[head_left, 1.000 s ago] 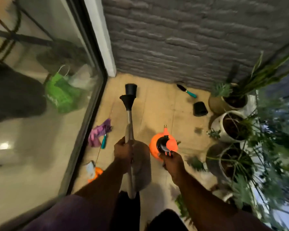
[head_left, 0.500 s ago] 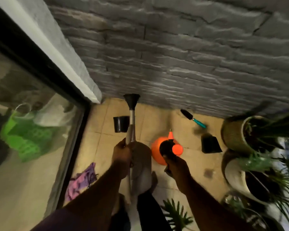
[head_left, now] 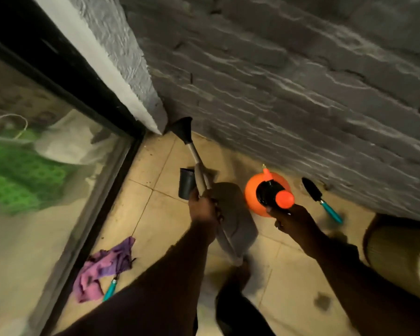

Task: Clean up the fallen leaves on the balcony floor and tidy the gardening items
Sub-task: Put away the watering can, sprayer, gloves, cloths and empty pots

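Holding two things at once, the person stands on the tan tiled floor (head_left: 272,275) of the balcony. The left hand (head_left: 204,209) grips the handle of a gray watering can (head_left: 233,214), with the fingers curled round it. The long spout of the can points up and away, and its black funnel tip (head_left: 182,129) is close to the corner where the gray stone wall (head_left: 289,93) meets the glass door (head_left: 46,190). The right hand (head_left: 291,220) grips the top of an orange spray bottle (head_left: 255,197), which has a black cap and a round orange knob. The picture does not show if the bottle sits on the floor or hangs just above it.

A small black pot (head_left: 186,183) stands on the floor just behind the watering can spout. A black brush with a teal handle (head_left: 321,200) lies on the floor close to the wall, to the right of the spray bottle. A purple cloth (head_left: 102,267) lies crumpled on the floor near the glass door. A tool with a teal handle (head_left: 110,289) lies at the edge of the cloth, and its front end is hidden under it. A big pale plant pot (head_left: 393,253) stands at the right side, only partly in view. Behind the glass sits a green bag (head_left: 17,178) with something white on it. Small dark bits and a dark spot (head_left: 321,302) are on the tiles, but they are too blurry to name.
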Available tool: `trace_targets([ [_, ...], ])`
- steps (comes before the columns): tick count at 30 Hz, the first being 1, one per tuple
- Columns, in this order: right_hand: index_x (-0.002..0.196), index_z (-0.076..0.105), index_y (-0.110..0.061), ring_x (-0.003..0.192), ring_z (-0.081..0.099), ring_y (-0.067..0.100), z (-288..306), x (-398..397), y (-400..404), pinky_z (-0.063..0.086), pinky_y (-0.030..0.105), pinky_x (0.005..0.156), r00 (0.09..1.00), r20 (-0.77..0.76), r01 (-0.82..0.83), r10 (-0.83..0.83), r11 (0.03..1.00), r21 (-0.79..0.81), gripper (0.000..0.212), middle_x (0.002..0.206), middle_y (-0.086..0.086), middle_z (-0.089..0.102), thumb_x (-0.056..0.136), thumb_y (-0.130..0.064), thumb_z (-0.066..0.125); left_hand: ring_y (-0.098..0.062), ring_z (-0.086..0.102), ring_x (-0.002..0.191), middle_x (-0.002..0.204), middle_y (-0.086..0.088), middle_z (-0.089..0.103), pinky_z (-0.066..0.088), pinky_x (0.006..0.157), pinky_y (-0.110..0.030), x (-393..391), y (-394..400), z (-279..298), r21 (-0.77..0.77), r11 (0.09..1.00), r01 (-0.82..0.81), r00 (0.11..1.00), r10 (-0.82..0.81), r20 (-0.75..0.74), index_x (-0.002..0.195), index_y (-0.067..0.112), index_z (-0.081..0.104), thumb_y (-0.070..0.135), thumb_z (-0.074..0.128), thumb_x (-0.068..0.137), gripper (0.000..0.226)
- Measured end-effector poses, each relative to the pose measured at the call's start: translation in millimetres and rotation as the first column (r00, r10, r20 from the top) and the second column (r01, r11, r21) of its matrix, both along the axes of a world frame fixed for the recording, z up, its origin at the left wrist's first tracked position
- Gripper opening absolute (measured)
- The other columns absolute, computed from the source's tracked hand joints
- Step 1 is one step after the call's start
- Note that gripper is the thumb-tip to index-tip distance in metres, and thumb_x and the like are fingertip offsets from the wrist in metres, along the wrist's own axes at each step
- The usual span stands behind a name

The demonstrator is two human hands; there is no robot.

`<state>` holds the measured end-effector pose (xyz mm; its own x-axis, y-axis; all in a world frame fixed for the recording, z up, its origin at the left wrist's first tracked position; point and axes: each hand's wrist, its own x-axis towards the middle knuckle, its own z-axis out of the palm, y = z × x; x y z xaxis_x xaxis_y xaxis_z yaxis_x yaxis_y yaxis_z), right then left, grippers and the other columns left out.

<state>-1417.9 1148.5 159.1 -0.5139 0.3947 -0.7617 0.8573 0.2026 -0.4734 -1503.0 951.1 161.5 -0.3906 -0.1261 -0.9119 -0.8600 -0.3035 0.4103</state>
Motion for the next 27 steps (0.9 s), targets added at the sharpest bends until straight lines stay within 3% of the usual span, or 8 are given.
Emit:
trace_targets([
  [6,0.092,0.065,-0.019,0.072,0.06,0.033,-33,-67,7,0.051,0.055,0.079,0.981,-0.005,-0.194,0.195,0.98,0.043,0.056,0.083,0.018,0.066,0.057,-0.063,0.067,-0.017,0.039,0.043,0.055,-0.004,0.045,0.032,0.039,-0.025,-35,3,-57,-0.018,0.996,-0.088,0.996,0.088,-0.025,0.124,0.002,0.052,0.014,0.05,0.091,0.035],
  [9,0.092,0.068,-0.012,0.084,0.064,0.036,-50,-96,13,0.05,0.052,0.082,0.951,0.011,-0.308,0.308,0.951,0.02,0.054,0.086,0.016,0.068,0.063,-0.058,0.068,-0.019,0.045,0.049,0.062,-0.006,0.051,0.036,0.041,-0.025,-46,3,-77,-0.063,0.982,-0.179,0.981,0.172,-0.094,0.116,0.01,0.058,0.012,0.05,0.092,0.026],
  [11,0.094,0.065,-0.004,0.079,0.064,0.033,-62,-112,15,0.051,0.055,0.08,0.913,0.004,-0.409,0.409,0.912,-0.016,0.068,0.089,0.019,0.068,0.059,-0.062,0.067,-0.021,0.05,0.055,0.069,-0.009,0.056,0.04,0.044,-0.027,-46,2,-90,-0.123,0.953,-0.278,0.957,0.264,-0.121,0.113,0.018,0.061,0.014,0.05,0.092,0.024],
  [14,0.089,0.064,-0.003,0.069,0.058,0.024,-74,-126,14,0.05,0.055,0.075,0.89,0.009,-0.455,0.456,0.889,-0.052,0.07,0.082,0.021,0.066,0.054,-0.063,0.066,-0.029,0.061,0.077,0.09,-0.016,0.066,0.052,0.064,-0.035,-51,-5,-101,-0.176,0.908,-0.381,0.92,0.355,-0.164,0.115,0.027,0.061,0.025,0.053,0.088,0.029],
  [17,0.084,0.068,-0.02,0.072,0.06,0.023,-77,-143,9,0.051,0.051,0.074,0.874,0.031,-0.484,0.486,0.874,-0.051,0.053,0.085,0.016,0.067,0.052,-0.062,0.066,-0.035,0.063,0.103,0.113,-0.012,0.067,0.051,0.092,-0.053,-51,-16,-113,-0.257,0.847,-0.464,0.886,0.447,-0.128,0.12,0.031,0.057,0.042,0.053,0.078,0.043],
  [20,0.09,0.063,-0.024,0.077,0.063,0.033,-82,-157,2,0.05,0.055,0.074,0.836,0.009,-0.546,0.548,0.835,-0.069,0.05,0.094,0.019,0.067,0.054,-0.06,0.067,-0.028,0.063,0.102,0.108,-0.004,0.067,0.052,0.093,-0.05,-50,-33,-123,-0.348,0.744,-0.57,0.819,0.549,-0.168,0.111,0.025,0.058,0.037,0.054,0.079,0.034],
  [24,0.087,0.066,-0.031,0.081,0.061,0.02,-79,-172,-11,0.05,0.053,0.086,0.801,-0.031,-0.597,0.598,0.793,-0.123,0.018,0.096,0.009,0.069,0.072,-0.04,0.071,-0.04,0.063,0.086,0.087,-0.017,0.062,0.051,0.082,-0.06,-43,-34,-126,-0.354,0.78,-0.516,0.856,0.485,-0.181,0.094,0.033,0.059,0.05,0.054,0.072,0.028],
  [27,0.106,0.061,-0.036,0.096,0.062,0.022,-80,-172,-16,0.049,0.046,0.09,0.786,-0.034,-0.616,0.618,0.776,-0.137,0.048,0.104,-0.003,0.067,0.061,-0.053,0.067,-0.045,0.062,0.085,0.09,-0.02,0.064,0.051,0.078,-0.061,-33,-14,-114,-0.364,0.829,-0.425,0.905,0.39,-0.169,0.1,0.037,0.06,0.054,0.051,0.071,0.035],
])
